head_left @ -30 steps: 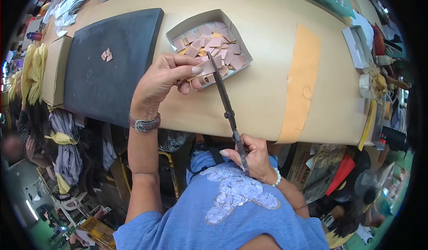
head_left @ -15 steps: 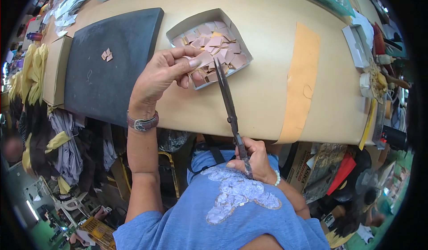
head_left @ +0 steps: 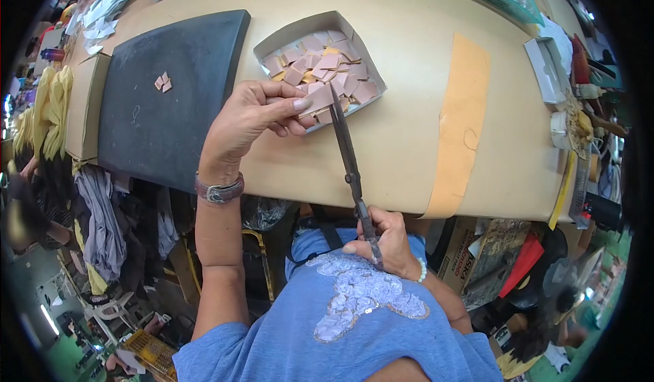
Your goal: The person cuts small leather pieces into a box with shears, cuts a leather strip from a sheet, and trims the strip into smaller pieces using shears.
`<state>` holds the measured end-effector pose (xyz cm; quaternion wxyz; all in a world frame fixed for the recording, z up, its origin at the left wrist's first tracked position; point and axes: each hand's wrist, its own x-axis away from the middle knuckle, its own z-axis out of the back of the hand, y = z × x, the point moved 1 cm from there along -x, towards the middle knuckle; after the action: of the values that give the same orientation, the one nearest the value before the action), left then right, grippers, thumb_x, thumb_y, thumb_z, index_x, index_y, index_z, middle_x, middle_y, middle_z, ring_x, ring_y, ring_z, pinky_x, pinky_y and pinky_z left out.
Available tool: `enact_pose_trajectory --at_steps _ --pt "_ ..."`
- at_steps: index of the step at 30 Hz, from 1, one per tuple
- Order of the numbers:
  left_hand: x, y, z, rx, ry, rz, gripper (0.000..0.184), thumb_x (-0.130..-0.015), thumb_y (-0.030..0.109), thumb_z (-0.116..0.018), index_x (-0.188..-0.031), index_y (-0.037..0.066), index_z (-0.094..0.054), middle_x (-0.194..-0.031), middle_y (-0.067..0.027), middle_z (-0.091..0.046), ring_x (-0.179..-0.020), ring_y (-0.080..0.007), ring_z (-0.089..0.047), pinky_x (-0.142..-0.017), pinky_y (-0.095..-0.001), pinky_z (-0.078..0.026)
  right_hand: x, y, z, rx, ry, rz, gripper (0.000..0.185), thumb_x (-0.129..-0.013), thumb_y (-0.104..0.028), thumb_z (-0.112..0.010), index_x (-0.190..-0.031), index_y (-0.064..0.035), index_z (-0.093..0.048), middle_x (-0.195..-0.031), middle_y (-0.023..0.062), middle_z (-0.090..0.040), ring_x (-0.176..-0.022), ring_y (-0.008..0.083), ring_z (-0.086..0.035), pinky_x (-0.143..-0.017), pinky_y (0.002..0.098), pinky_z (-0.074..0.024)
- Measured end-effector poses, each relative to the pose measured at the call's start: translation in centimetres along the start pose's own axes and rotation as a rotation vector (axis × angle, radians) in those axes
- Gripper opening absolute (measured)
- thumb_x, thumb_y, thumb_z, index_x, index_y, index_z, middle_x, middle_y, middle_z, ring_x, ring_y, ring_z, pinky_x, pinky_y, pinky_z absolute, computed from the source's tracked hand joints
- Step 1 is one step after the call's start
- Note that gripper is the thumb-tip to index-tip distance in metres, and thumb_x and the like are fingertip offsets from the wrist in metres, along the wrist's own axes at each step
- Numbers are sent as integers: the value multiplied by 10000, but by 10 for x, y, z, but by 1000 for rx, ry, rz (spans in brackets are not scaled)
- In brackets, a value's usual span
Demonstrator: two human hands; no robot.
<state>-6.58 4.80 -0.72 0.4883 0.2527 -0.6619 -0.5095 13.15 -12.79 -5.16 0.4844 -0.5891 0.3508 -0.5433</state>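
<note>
Shifted slightly nearer the person since half a second ago, in the head view: left hand (head_left: 246,121) and pink strip (head_left: 319,100). Pushed a touch farther out: tips of the scissors (head_left: 346,151). Pointed away from the person and a little leftward, with a long axis running from waist to box (head_left: 300,31). Slanted across that line: long axis of the strip, from left hand to blades, above the near side of the box and its heaped pieces (head_left: 328,62). Pinched between left thumb and fingers: the strip. Wrapped in the fingers of the right hand (head_left: 394,246): scissors' handles. Impossible to tell: any cut in the strip's right end. Readable on a carton (head_left: 458,242) below the edge of the bench (head_left: 409,55): letters "SKA", with other print too small. Unmoved: box, black board (head_left: 170,48) bearing a small cluster (head_left: 163,83), and orange band (head_left: 460,130) right of the box.
</note>
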Motion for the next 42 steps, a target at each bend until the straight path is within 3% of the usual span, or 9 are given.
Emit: enact_pose_trajectory --at_steps 4,18,28,33,42 --pt "-1 2 -4 34 -16 7 224 -800 142 -630 -908 -53 -612 -714 -123 -652 -551 -94 -618 -491 -160 -472 -3 -5 -1 34 -13 38 490 -559 -325 -838 -596 -32 -448 -509 -9 -355 -487 84 -316 -422 251 -274" --pt "1 2 -9 19 -22 2 218 -784 140 -632 -888 -51 -614 -684 -109 -647 -541 -97 -610 -490 -168 -476 -5 -6 -4 73 6 85 504 -571 -346 -829 -591 -26 -441 -491 2 -329 -481 93 -316 -417 264 -285" --pt "-6 -2 -2 52 -57 -5 210 -786 124 -627 -882 -61 -609 -671 -121 -640 -510 -92 -593 -473 -170 -469 -5 -9 -7 63 28 61 457 -617 -297 -812 -593 -23 -447 -482 0 -324 -476 81 -303 -411 260 -265" --pt "-7 -5 1 129 -112 -4 211 -786 168 -638 -861 -29 -626 -690 -81 -647 -548 -74 -595 -498 -156 -444 -6 -13 -9 69 67 76 421 -670 -250 -781 -594 -11 -443 -468 11 -326 -460 83 -308 -407 266 -274" --pt "-8 0 2 215 -134 20 177 -782 126 -637 -858 -32 -613 -682 -105 -645 -521 -88 -595 -489 -162 -464 -7 -21 -11 89 98 121 360 -689 -164 -762 -585 -6 -456 -458 41 -400 -429 86 -355 -390 267 -294"
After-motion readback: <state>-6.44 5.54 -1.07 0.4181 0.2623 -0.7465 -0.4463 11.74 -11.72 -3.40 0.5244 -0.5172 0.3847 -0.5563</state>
